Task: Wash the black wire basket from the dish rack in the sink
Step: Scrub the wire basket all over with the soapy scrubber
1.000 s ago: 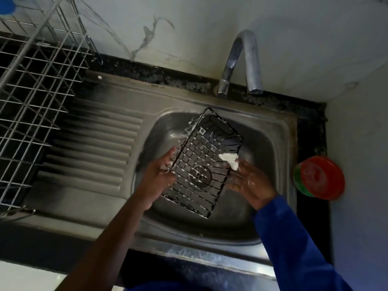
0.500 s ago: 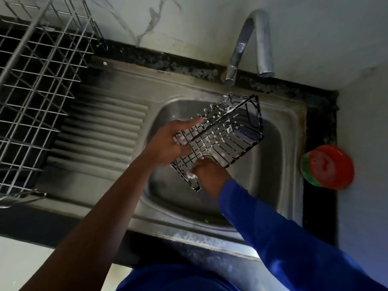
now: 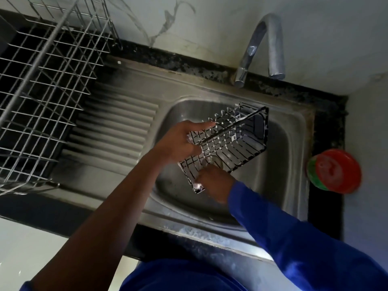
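**Head view: black wire basket [image 3: 237, 141] held over the sink [image 3: 281, 164] by 2 hands**

The basket is in the air above the steel basin, tilted, with its open side turned toward the camera and its far end pointing toward the tap [image 3: 270, 36]. Its wires carry patches of white suds, thickest along the near left edge and at the lowest corner. No water is visible running from the spout.

The left hand [image 3: 180, 143], on a bare forearm, grips the basket's left rim. Its index finger lies straight along the upper edge, and the other fingers [image 3: 195, 151] curl onto the wire mesh with the thumb.

The right hand [image 3: 214, 183], coming out of a blue sleeve [image 3: 294, 238], sits at the basket's lowest end, touching the wire near the sudsy corner. Its back faces the camera and its fingers run under the mesh, so I cannot tell whether they are closed on the wire, on something else, or simply pressed against it.

Left of the basin, the ribbed draining board [image 3: 117, 127] slopes toward a silver wire dish rack [image 3: 42, 91], which stands at the far left edge. On the dark bench [image 3: 327, 127] right of the sink sits 1 round red and green container [image 3: 336, 171], well apart from the basket. A pale marbled wall [image 3: 210, 22] rises behind the tap.
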{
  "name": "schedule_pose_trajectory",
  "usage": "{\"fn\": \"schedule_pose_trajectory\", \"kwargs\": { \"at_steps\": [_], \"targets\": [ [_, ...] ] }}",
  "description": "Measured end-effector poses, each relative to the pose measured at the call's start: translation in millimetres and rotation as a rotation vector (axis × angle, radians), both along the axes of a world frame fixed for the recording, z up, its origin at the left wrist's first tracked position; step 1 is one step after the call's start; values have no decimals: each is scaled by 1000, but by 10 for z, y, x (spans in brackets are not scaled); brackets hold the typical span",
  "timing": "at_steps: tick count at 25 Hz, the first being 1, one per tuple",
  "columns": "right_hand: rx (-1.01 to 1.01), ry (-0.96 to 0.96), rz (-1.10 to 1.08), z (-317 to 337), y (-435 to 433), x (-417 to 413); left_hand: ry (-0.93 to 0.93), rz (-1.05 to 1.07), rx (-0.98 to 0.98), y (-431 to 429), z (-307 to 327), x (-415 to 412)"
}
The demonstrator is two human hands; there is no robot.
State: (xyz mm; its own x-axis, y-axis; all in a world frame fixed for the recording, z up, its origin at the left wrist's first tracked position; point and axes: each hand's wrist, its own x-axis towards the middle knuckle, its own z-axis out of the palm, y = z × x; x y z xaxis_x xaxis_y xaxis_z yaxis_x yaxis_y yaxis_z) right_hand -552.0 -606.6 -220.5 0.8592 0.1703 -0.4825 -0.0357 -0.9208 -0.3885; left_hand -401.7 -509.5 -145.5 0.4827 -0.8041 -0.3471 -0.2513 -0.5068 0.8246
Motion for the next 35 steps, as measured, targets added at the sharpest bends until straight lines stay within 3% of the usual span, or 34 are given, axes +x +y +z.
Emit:
{"fn": "schedule_pose_trajectory", "kwargs": {
  "at_steps": [2, 4, 10, 18, 20, 22, 24, 26, 30, 35],
  "targets": [
    [119, -56, -159, 122, -80, -109, 6, 13, 40, 29, 45, 34],
    [75, -145, -335, 118, -123, -66, -30, -6, 32, 10, 91, 21],
    [-192, -110, -257, 55, 93, 254, -74, -101, 15, -80, 288, -55],
    [-308, -78, -62, 200, 155, 44, -67, -58, 35, -32, 301, -99],
    [-179, -75, -290, 255, 155, 220, -89, -106, 28, -93, 278, -157],
    [105, -97, -609, 285, 107, 255, -149, -144, 37, -111, 279, -136],
    [488, -236, -924, 339, 24, 176, -173, -111, 19, -74, 285, -57],
    [700, -195, -1023, 377, 55, 105, -117, -81, -13, -60, 252, -9],
    [160, -174, -624, 168, 183, 176, -58, -57, -90, -94, 238, -41],
    [-47, -59, -351, 147, 143, 123, 25, 24, -108, -91, 260, -62]
  ]
}}
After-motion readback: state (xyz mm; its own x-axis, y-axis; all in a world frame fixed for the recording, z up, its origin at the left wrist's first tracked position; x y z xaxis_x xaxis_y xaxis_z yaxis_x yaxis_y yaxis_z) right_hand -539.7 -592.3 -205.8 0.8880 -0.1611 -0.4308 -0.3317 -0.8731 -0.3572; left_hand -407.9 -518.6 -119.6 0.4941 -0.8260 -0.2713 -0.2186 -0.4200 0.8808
